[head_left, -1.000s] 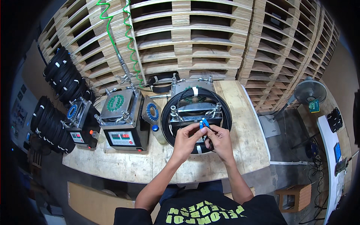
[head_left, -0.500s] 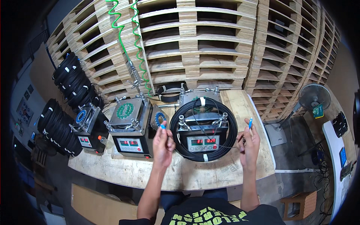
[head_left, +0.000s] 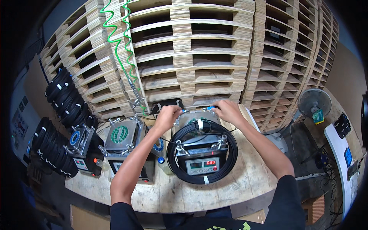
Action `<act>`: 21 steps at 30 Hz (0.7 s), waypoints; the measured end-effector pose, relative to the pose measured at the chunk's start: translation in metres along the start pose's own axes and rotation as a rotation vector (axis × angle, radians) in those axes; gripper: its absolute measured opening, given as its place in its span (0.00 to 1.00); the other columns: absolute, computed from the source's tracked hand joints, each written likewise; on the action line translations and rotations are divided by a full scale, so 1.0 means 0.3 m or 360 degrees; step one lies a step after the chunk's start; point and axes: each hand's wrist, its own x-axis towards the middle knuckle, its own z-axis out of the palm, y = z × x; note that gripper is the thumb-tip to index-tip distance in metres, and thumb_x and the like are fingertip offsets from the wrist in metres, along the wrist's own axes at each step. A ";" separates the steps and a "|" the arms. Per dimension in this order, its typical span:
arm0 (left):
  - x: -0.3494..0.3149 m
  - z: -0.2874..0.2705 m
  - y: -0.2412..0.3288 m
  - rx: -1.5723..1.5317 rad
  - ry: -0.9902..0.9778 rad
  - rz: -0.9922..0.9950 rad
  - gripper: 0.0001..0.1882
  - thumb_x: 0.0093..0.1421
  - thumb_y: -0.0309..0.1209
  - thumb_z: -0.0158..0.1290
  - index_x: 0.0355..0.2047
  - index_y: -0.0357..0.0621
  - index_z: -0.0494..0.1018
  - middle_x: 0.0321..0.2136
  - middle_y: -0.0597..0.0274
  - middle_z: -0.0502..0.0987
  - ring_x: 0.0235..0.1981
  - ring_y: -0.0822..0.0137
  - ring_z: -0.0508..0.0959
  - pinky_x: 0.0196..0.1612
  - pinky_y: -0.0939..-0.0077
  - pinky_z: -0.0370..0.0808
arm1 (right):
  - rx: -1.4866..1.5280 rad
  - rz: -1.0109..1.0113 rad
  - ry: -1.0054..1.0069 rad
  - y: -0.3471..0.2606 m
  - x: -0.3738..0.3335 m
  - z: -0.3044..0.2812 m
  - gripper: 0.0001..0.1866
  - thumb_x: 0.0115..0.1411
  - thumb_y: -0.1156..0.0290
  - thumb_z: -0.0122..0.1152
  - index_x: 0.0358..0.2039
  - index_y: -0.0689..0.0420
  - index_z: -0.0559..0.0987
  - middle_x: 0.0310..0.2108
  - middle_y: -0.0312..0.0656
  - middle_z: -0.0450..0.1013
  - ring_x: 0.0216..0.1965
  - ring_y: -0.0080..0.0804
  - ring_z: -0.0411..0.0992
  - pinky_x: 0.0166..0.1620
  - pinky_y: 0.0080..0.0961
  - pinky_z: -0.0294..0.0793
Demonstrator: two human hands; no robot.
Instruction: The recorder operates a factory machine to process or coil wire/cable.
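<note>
Both my hands reach over the far side of the front machine point(head_left: 200, 154), which has a metal top and a lit control panel point(head_left: 203, 166). My left hand point(head_left: 167, 118) pinches a small blue cable connector point(head_left: 182, 111) beside the machine's back left corner. Across from it, my right hand point(head_left: 229, 112) has its fingers closed on another blue cable connector point(head_left: 211, 108) near the back right corner. A large coil of black cable point(head_left: 172, 155), tied with white bands, rests around the machine. Thin black leads run from the coil toward my hands. My fingers partly hide both connectors.
Two similar machines stand to the left, one with a green ring of parts point(head_left: 122, 134). A blue-capped bottle point(head_left: 161, 165) stands between machines. Black cable coils point(head_left: 51, 149) are stacked far left. Green spiral hoses point(head_left: 115, 41) hang before wooden pallets point(head_left: 181, 50). A fan point(head_left: 312, 105) stands right.
Both hands have moved forward and closer together, from either side of the coil to the machine's far side, still holding the connectors. Part of the panel's red readout has gone dark. The view has shifted.
</note>
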 end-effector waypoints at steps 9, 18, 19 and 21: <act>0.067 0.021 -0.008 -0.0037 -0.0236 0.0397 0.08 0.60 0.25 0.54 0.37 0.35 0.68 0.25 0.47 0.79 0.31 0.48 0.81 0.33 0.59 0.75 | -0.0263 -0.0628 -0.0408 -0.064 0.115 0.019 0.10 0.52 0.70 0.63 0.36 0.55 0.84 0.26 0.52 0.77 0.32 0.52 0.77 0.35 0.45 0.75; 0.070 0.031 -0.054 0.0185 -0.0414 0.0372 0.08 0.59 0.26 0.56 0.35 0.32 0.73 0.28 0.43 0.79 0.34 0.44 0.80 0.38 0.57 0.76 | -0.0589 -0.0931 -0.0371 -0.103 0.185 0.063 0.03 0.46 0.74 0.64 0.24 0.58 0.80 0.25 0.50 0.76 0.30 0.53 0.76 0.32 0.46 0.72; 0.077 0.028 -0.052 0.0207 -0.0472 0.0335 0.08 0.59 0.26 0.55 0.35 0.32 0.74 0.28 0.43 0.80 0.33 0.45 0.81 0.37 0.57 0.77 | -0.0638 -0.0921 -0.0457 -0.112 0.195 0.071 0.02 0.46 0.75 0.63 0.21 0.58 0.78 0.25 0.50 0.76 0.30 0.54 0.76 0.31 0.47 0.72; 0.094 0.014 -0.030 0.0228 -0.0521 0.0297 0.08 0.59 0.26 0.55 0.36 0.32 0.75 0.27 0.44 0.80 0.32 0.46 0.81 0.37 0.57 0.77 | -0.0660 -0.0883 -0.0467 -0.136 0.190 0.095 0.04 0.43 0.76 0.65 0.22 0.60 0.79 0.26 0.52 0.77 0.32 0.51 0.77 0.33 0.44 0.74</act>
